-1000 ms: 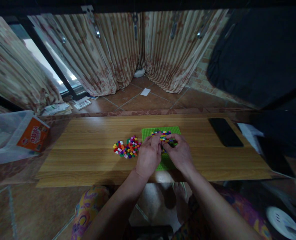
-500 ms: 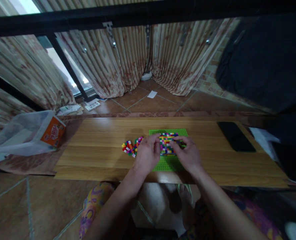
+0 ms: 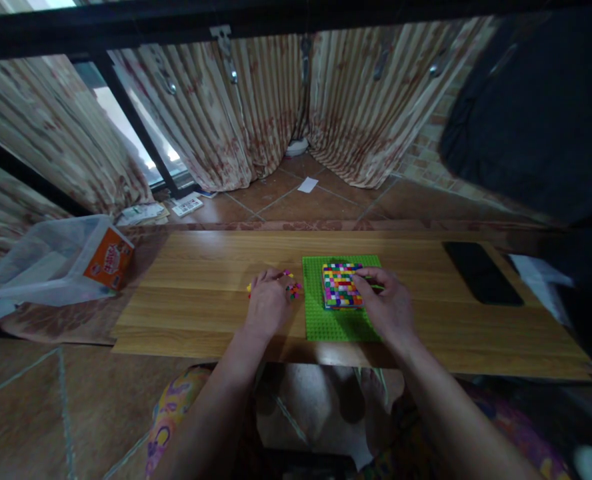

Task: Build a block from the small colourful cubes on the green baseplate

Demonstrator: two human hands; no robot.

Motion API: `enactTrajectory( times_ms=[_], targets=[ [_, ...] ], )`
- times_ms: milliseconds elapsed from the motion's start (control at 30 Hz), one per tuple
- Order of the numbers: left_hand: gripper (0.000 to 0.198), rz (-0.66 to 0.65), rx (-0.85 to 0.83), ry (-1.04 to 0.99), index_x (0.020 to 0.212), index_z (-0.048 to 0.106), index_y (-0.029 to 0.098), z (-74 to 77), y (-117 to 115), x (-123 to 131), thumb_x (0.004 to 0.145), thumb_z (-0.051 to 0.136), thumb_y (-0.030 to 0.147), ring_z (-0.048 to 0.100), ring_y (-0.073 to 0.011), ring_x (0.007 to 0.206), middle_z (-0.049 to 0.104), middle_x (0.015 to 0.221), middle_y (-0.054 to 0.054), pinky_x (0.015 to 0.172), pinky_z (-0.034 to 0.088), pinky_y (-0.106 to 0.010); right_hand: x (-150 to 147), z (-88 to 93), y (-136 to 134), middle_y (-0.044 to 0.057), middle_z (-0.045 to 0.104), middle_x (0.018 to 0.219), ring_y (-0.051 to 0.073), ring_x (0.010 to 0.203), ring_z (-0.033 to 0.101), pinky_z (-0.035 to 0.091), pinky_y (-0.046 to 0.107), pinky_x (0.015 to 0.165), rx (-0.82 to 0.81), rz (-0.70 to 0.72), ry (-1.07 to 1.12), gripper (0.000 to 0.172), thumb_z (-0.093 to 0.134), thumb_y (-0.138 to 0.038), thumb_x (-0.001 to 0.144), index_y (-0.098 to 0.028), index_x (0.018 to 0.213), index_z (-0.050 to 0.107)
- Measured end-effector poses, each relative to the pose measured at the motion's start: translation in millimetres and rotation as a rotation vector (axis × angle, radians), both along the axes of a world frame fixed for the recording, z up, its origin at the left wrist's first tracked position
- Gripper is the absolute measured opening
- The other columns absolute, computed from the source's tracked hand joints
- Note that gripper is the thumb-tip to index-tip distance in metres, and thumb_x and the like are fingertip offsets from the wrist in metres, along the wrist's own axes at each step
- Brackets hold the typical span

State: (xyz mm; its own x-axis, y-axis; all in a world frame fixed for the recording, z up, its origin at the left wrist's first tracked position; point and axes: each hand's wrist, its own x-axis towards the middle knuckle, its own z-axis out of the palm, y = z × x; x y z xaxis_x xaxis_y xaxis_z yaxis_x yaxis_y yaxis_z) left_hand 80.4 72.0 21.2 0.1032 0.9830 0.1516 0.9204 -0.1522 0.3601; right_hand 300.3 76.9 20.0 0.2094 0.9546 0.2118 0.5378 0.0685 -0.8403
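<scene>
The block lies at 3 o'clock from the left hand over loose bricks, beside the right hand, fingers curled; I cannot tell what either pinches.

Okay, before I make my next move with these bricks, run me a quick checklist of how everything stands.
1. Green baseplate lying flat on the wooden table: ok.
2. Brick block resting on the baseplate: ok.
3. Left hand at the loose bricks: ok, it covers part of the pile.
4. Brick in the left hand's grip: cannot tell, the fingertips are hidden.
5. Right hand out of the block's way: not ok, its fingers are over the right edge.
6. Dark flat device apart from the baseplate: ok.
</scene>
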Motion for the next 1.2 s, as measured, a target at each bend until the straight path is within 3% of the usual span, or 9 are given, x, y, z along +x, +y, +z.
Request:
enactTrajectory(
  times_ms=[200, 433, 533, 733, 967, 1200],
  targets=[
    [0.022, 0.038, 0.006, 0.127, 0.088, 0.070, 0.022, 0.1, 3, 15, 0.086, 0.050, 0.026, 0.056, -0.0242, 0.096, 0.064, 0.105, -0.009, 0.083, 0.043, -0.039, 0, 0.1, 0, 0.008, 0.066, 0.099, 0.022, 0.090, 0.061, 0.047, 0.039, 0.083, 0.010, 0.027, 0.002, 0.023, 0.058, -0.039, 0.080, -0.020, 0.088, 0.069],
    [0.020, 0.081, 0.013, 0.193, 0.080, 0.068, 0.018, -3.0, 7, 27, 0.085, 0.049, 0.021, 0.056, -0.0255, 0.094, 0.065, 0.096, -0.010, 0.080, 0.041, -0.039, 1, -0.3, 1, 0.008, 0.066, 0.097, 0.022, 0.088, 0.061, 0.048, 0.039, 0.082, 0.010, 0.032, 0.006, 0.023, 0.058, -0.038, 0.080, -0.020, 0.088, 0.069],
    [0.016, 0.043, 0.050, 0.080, 0.082, 0.068, 0.020, 3.1, 6, 26, 0.085, 0.052, 0.022, 0.057, -0.0236, 0.091, 0.065, 0.093, -0.008, 0.081, 0.042, -0.038, 1, 0.6, 1, 0.007, 0.066, 0.096, 0.021, 0.087, 0.061, 0.048, 0.039, 0.082, 0.013, 0.032, 0.028, 0.022, 0.058, -0.038, 0.080, -0.021, 0.088, 0.069],
    [0.009, -0.189, 0.142, -0.311, 0.084, 0.068, 0.024, 14.8, -3, 31, 0.086, 0.059, 0.026, 0.058, -0.0187, 0.094, 0.067, 0.097, -0.003, 0.089, 0.044, -0.036, -1, 5.2, 0, 0.007, 0.065, 0.097, 0.022, 0.090, 0.061, 0.048, 0.039, 0.082, 0.028, 0.035, 0.001, 0.021, 0.056, -0.037, 0.081, -0.021, 0.088, 0.068],
    [0.005, -0.220, 0.178, -0.323, 0.086, 0.068, 0.024, 9.6, 1, 53, 0.083, 0.063, 0.025, 0.057, -0.0199, 0.099, 0.066, 0.102, -0.002, 0.093, 0.041, -0.039, -1, 7.1, -1, 0.008, 0.065, 0.097, 0.023, 0.093, 0.060, 0.046, 0.039, 0.084, 0.039, 0.053, -0.027, 0.022, 0.054, -0.036, 0.081, -0.021, 0.088, 0.068],
    [0.003, -0.225, 0.216, -0.345, 0.082, 0.068, 0.024, 10.0, 3, 56, 0.081, 0.065, 0.024, 0.057, -0.0187, 0.099, 0.066, 0.099, -0.001, 0.093, 0.039, -0.037, 0, 8.2, -3, 0.008, 0.066, 0.097, 0.022, 0.093, 0.061, 0.046, 0.038, 0.082, 0.035, 0.061, -0.035, 0.022, 0.054, -0.034, 0.080, -0.020, 0.090, 0.068]
  ],
)
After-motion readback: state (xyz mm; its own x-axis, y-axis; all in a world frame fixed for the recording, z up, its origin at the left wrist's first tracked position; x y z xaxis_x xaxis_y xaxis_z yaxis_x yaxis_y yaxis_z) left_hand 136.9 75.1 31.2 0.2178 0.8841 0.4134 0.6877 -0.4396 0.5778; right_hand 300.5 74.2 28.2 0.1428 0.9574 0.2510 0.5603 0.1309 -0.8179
